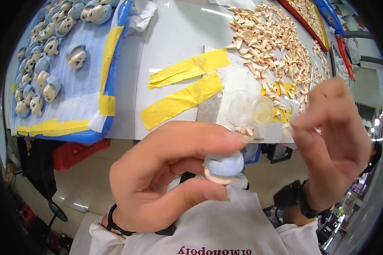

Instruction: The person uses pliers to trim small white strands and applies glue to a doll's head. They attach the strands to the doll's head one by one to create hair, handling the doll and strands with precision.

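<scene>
Between thumb and forefinger of my left hand [144,170] is a small doll head [224,165] with a pale blue cap of hair and a cream underside. Its face is turned out of sight. My right hand [338,136], raised to the right near the table's front edge, pinches a small cream pointed piece [287,129] at its fingertips. A clear round plastic cup [253,109] lies beyond and between the hands. Many similar cream pieces with red ends [272,42] are spread over the table at the far right.
At the left, a blue tray [108,123] lined with pale cloth holds several blue-haired doll heads [76,57]. Yellow tape strips [183,100] cross the middle of the table. A red-rimmed tray [304,21] of cream pieces stands far right. A red crate [78,155] sits below the table.
</scene>
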A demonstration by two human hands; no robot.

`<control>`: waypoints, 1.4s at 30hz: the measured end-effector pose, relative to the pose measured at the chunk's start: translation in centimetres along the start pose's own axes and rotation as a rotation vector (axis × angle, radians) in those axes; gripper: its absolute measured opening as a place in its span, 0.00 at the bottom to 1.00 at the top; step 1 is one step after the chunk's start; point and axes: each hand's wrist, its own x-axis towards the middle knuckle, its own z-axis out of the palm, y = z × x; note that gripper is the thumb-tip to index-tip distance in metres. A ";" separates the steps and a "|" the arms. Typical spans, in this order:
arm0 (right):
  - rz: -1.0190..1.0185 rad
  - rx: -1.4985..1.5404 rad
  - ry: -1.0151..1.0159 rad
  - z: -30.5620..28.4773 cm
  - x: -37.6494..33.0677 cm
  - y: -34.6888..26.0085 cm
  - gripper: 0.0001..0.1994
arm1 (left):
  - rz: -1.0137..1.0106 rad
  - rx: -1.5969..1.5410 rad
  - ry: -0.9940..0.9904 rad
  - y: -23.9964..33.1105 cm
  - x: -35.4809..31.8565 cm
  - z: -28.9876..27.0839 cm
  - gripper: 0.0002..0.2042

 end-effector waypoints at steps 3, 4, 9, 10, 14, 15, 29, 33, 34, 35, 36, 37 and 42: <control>0.133 0.169 -0.059 -1.1 -1.5 -1.5 0.07 | 0.077 0.024 -0.065 -0.7 0.4 0.0 0.21; 0.132 0.199 -0.093 -0.8 -1.8 -1.6 0.07 | 0.113 0.060 -0.095 -0.8 0.3 -0.2 0.21; 0.169 0.407 -0.095 1.1 -3.4 -1.3 0.08 | 0.227 0.258 -0.181 -0.8 0.5 -0.5 0.22; 0.171 0.464 -0.059 1.7 -3.6 -1.2 0.07 | 0.235 0.287 -0.177 -0.6 0.5 -0.4 0.22; 0.061 0.483 0.089 3.2 -5.2 0.1 0.07 | 0.301 0.402 -0.203 -0.4 0.6 -0.4 0.21; 0.034 0.456 0.082 3.0 -5.3 0.2 0.07 | 0.300 0.400 -0.205 -0.4 0.6 -0.3 0.21; -0.134 0.112 0.082 3.0 -4.0 -1.1 0.11 | 0.334 0.660 -0.113 0.1 0.0 0.6 0.19; -0.118 0.187 0.107 3.6 -3.9 -1.0 0.12 | 0.400 0.701 -0.059 -0.1 -0.1 0.9 0.19; -0.125 0.204 0.097 3.6 -3.8 -0.8 0.12 | 0.405 0.702 -0.054 -0.1 -0.2 1.0 0.19; -0.126 0.213 0.084 3.5 -3.8 -0.7 0.12 | 0.396 0.698 -0.064 0.1 -0.2 0.9 0.20; -0.116 0.231 0.064 3.4 -3.7 -0.7 0.12 | 0.399 0.699 -0.077 0.2 -0.1 0.8 0.20; -0.106 0.248 0.044 3.2 -3.7 -0.6 0.11 | 0.403 0.700 -0.092 0.3 0.0 0.8 0.20; -0.010 0.416 0.017 3.2 -3.8 -0.4 0.11 | 0.417 0.654 -0.123 0.4 0.3 0.6 0.20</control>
